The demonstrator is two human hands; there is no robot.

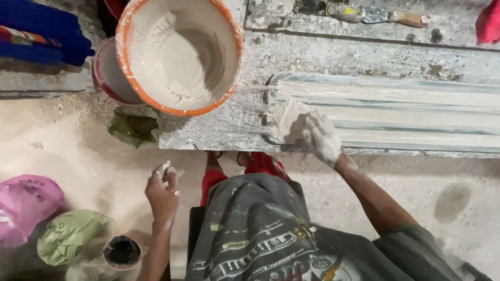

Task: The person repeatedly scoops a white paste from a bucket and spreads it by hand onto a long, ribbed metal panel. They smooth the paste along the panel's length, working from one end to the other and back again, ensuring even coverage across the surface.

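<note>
A long ribbed mould (396,112) coated in white plaster lies on the stone workbench (291,57). My right hand (317,136), white with plaster, presses a lump of wet plaster (290,118) against the mould's left end. Thin fibres (245,112) stick out from that end. My left hand (162,191) hangs off the bench over the dusty floor, its fingers smeared with plaster and loosely curled, holding nothing I can see. An orange-rimmed bowl (179,52) with white plaster inside stands on the bench's left end.
A red basin (107,78) sits behind the bowl. On the floor lie a green bag (134,125), a pink bag (23,205), another green bag (70,234) and a small pot of dark stuff (122,252). Tools (375,14) rest at the bench's far side.
</note>
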